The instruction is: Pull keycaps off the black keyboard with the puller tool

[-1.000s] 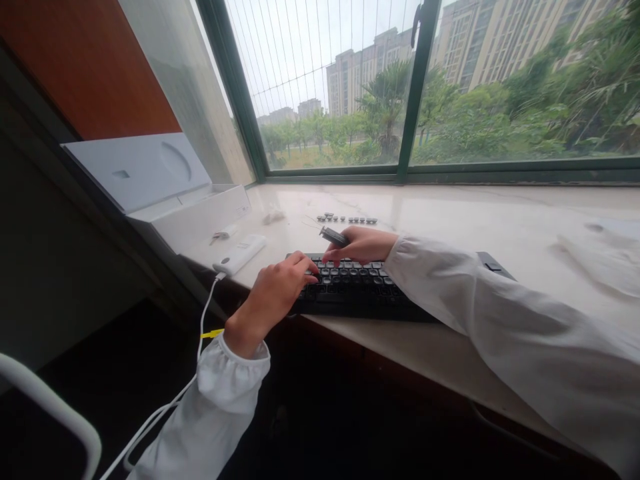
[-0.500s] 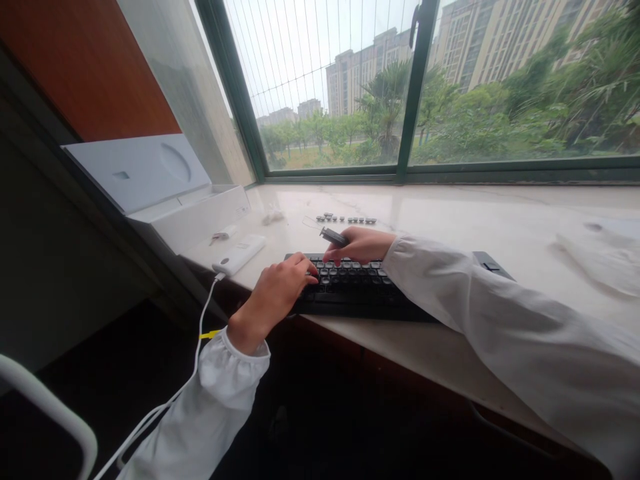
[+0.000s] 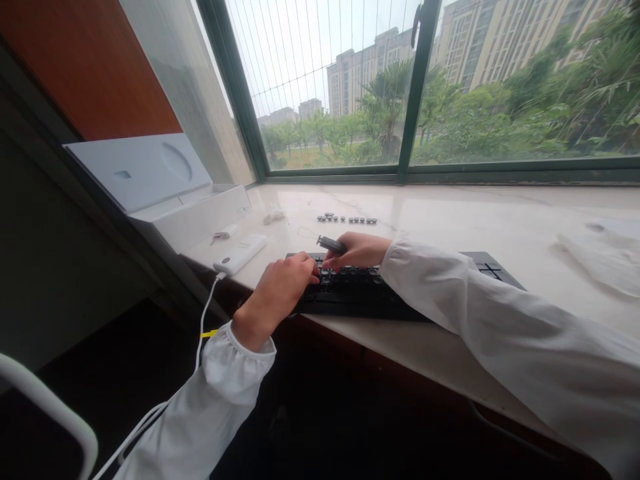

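A black keyboard (image 3: pixel 360 307) lies along the front edge of the windowsill, several of its keys bare of caps. My right hand (image 3: pixel 363 249) is above its upper rows, closed round the dark handle of a wire keycap puller (image 3: pixel 332 245). The puller's thin wire loops point left, away from the keys. At the keyboard's left end my left hand (image 3: pixel 287 283) rests with curled fingers drawn together; whatever is between its fingertips is hidden. Behind the keyboard, several loose keycaps (image 3: pixel 353 220) stand in a rough row.
To the left are an open white box (image 3: pixel 200 217) and a white power bank (image 3: pixel 245 253) with a white cable (image 3: pixel 199 333) hanging off the edge. Small items (image 3: pixel 223 233) lie beside them. A crumpled clear plastic bag (image 3: pixel 600 257) is at the right. The window (image 3: pixel 330 175) closes the back.
My right hand has tilted and lowered the keycap puller slightly, its wire swinging left. My left fingers have drawn in closer, now nearly meeting the right fingertips.
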The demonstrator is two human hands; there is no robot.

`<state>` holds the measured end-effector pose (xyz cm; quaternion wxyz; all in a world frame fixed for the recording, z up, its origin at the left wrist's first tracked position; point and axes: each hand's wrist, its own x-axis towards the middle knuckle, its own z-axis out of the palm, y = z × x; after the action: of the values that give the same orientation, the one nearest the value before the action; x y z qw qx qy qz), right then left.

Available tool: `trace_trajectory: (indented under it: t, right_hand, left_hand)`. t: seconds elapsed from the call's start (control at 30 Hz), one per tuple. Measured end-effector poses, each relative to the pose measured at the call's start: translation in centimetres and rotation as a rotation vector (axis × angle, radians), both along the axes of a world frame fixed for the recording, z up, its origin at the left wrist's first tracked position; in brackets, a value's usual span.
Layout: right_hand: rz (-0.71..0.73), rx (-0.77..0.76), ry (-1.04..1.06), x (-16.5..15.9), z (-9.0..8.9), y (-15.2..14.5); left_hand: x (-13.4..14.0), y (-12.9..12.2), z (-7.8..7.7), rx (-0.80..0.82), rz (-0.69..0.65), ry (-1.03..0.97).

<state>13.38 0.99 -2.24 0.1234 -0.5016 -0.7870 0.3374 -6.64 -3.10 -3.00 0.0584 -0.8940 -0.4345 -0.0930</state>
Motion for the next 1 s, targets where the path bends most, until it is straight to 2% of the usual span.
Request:
trace_trajectory:
  t: [0.1,0.33,0.4,0.5,0.6,0.73,0.87,1.0]
  right_hand:
    - [0.023,0.050,-0.041,-0.4,-0.4,0.0]
    - [-0.063,0.060,-0.102,-0.8,-0.5,-0.5]
    - [-0.085,0.055,-0.095,-0.8,-0.5,-0.6]
    - [-0.127,0.057,-0.101,-1.0,-0.5,-0.8]
    - [-0.178,0.064,-0.127,-1.3,-0.6,-0.9]
    - [-0.207,0.056,-0.136,-1.4,-0.8,-0.9]
    - [-0.239,0.082,-0.150,-1.5,-0.9,-1.1]
    - [-0.233,0.091,-0.178,-1.7,-0.9,-1.3]
  left_hand:
    - [0.5,0.2,0.4,0.012,0.005,0.069]
    - [1.5,0.4,0.7,0.118,-0.036,0.218]
    - [1.6,0.5,0.7,0.115,-0.037,0.212]
    - [1.2,0.8,0.6,0.048,-0.034,0.097]
    - [0.4,1.2,0.0,-0.033,-0.050,-0.095]
    - [-0.7,1.0,-1.6,-0.014,-0.093,-0.248]
    - [-1.3,-0.2,-2.9,0.072,-0.067,-0.209]
    - [-1.4,-1.6,-3.4,0.148,-0.013,-0.143]
